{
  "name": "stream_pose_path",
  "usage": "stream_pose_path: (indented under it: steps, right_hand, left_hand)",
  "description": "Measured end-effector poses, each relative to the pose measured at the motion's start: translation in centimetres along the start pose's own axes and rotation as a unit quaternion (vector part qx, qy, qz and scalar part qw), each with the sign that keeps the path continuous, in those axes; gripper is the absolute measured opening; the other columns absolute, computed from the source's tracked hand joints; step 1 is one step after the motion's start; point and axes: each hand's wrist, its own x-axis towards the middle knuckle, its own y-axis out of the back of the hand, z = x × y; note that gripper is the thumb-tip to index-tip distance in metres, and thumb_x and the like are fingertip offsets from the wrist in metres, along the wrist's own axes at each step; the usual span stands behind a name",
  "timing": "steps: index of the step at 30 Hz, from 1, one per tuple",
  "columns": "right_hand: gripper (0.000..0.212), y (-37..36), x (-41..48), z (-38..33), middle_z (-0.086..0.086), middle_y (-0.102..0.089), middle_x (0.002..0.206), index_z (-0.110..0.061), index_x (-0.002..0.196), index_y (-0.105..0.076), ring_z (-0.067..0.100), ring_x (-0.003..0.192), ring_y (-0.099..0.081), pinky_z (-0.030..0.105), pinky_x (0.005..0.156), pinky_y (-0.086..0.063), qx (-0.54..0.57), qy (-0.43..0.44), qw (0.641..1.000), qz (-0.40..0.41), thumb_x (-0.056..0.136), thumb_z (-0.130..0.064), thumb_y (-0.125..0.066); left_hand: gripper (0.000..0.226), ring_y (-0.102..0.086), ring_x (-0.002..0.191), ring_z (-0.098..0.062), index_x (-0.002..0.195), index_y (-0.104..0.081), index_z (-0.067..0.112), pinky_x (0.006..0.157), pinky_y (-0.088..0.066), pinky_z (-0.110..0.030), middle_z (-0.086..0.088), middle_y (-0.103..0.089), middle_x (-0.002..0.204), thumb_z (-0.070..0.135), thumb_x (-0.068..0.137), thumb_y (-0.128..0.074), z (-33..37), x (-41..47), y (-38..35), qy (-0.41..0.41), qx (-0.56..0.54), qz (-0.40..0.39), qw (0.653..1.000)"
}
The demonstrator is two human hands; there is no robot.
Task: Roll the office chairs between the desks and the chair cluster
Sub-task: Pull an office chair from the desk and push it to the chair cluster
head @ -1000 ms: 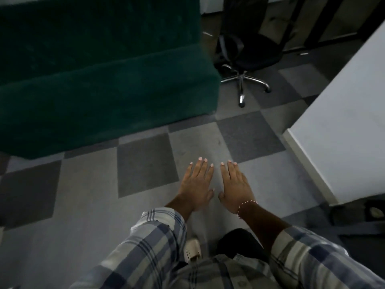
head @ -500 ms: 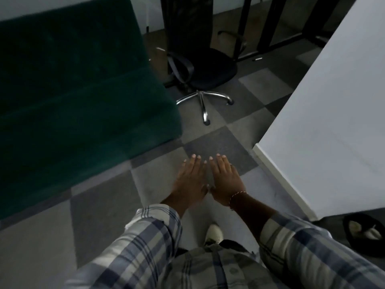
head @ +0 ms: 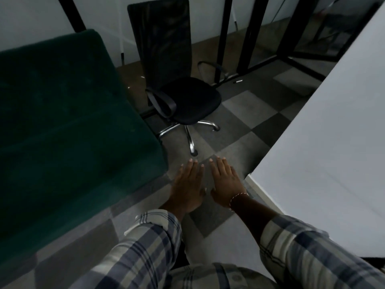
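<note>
Head view. The black office chair (head: 187,99) stands upright on the checkered carpet floor (head: 241,119), in the gap between the right end of the green sofa (head: 62,132) and the left edge of the white desk (head: 325,155). Its tall backrest faces the camera at a slight turn; both armrests are visible, and its chrome star base (head: 188,130) rests on the floor, one leg reaching toward the viewer. Behind the chair rise black frame legs (head: 223,38) against a pale wall (head: 31,17).

The person's left hand (head: 187,188) and right hand (head: 226,184) are extended palms down, side by side, nearer the camera than the chair. Neither touches the chair; both hold nothing. The fingers (head: 192,170) of the left hand are straight and pressed together, as are those of the right hand, the thumbs pointing inward toward each other with a narrow gap between them. A thin bracelet (head: 237,200) circles the right wrist. Plaid sleeves (head: 145,247) cover both forearms, rolled back from the wrists.
</note>
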Motion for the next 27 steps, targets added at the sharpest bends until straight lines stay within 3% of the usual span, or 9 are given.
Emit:
stream_pose_path:
  steps: [4, 9, 14, 23, 27]
  right_hand:
    - [0.098, 1.2, 6.0, -0.2, 0.013, 0.007, 0.164, -0.017, 0.156, 0.004, 0.029, 0.151, 0.008, 0.044, 0.122, -0.004, 0.0, -0.025, 1.0, 0.013, 0.088, -0.03, -0.064]
    - [0.098, 3.7, 12.8, -1.2, 0.01, 0.009, 0.164, -0.019, 0.156, 0.006, 0.028, 0.15, 0.01, 0.045, 0.123, -0.005, 0.033, -0.059, 0.997, 0.025, 0.089, -0.039, -0.062]
    - [0.1, 4.9, 18.3, -0.6, 0.011, 0.008, 0.164, -0.019, 0.156, 0.005, 0.029, 0.15, 0.009, 0.046, 0.123, -0.008, 0.042, -0.091, 0.994, 0.038, 0.088, -0.045, -0.063]
    - [0.102, 6.6, 27.0, 6.5, 0.011, 0.008, 0.164, -0.018, 0.156, 0.007, 0.028, 0.15, 0.009, 0.045, 0.123, -0.009, 0.039, -0.152, 0.986, 0.051, 0.087, -0.036, -0.066]
    - [0.098, 7.5, 31.2, 11.4, 0.01, 0.006, 0.164, -0.02, 0.156, 0.003, 0.027, 0.151, 0.008, 0.044, 0.123, -0.008, 0.057, -0.167, 0.983, 0.057, 0.088, -0.036, -0.065]
  left_hand:
    - [0.079, 0.006, 0.152, -0.031, 0.158, -0.008, 0.012, 0.121, 0.003, -0.05, -0.015, -0.004, 0.165, 0.049, 0.096, -0.041, -4.1, 5.9, 0.9, -0.024, 0.013, 0.008, 1.0]
    - [0.077, -0.024, 0.147, -0.036, 0.15, -0.034, 0.007, 0.118, -0.019, -0.053, -0.019, -0.033, 0.156, 0.048, 0.087, -0.05, -9.0, 12.4, 3.2, -0.086, 0.041, 0.047, 0.994]
    - [0.08, -0.011, 0.151, -0.035, 0.155, -0.021, 0.007, 0.12, -0.01, -0.052, -0.02, -0.017, 0.162, 0.049, 0.093, -0.048, -11.5, 17.9, 4.5, -0.119, 0.056, 0.045, 0.99]
    - [0.083, 0.001, 0.152, -0.034, 0.157, -0.006, 0.01, 0.121, -0.001, -0.051, -0.018, -0.004, 0.164, 0.052, 0.097, -0.044, -11.4, 30.6, 4.4, -0.143, 0.05, 0.022, 0.988]
    - [0.093, -0.019, 0.149, -0.035, 0.151, -0.015, 0.01, 0.119, -0.014, -0.052, -0.02, -0.027, 0.159, 0.053, 0.085, -0.063, -9.5, 37.8, 4.9, -0.165, 0.041, 0.021, 0.985]
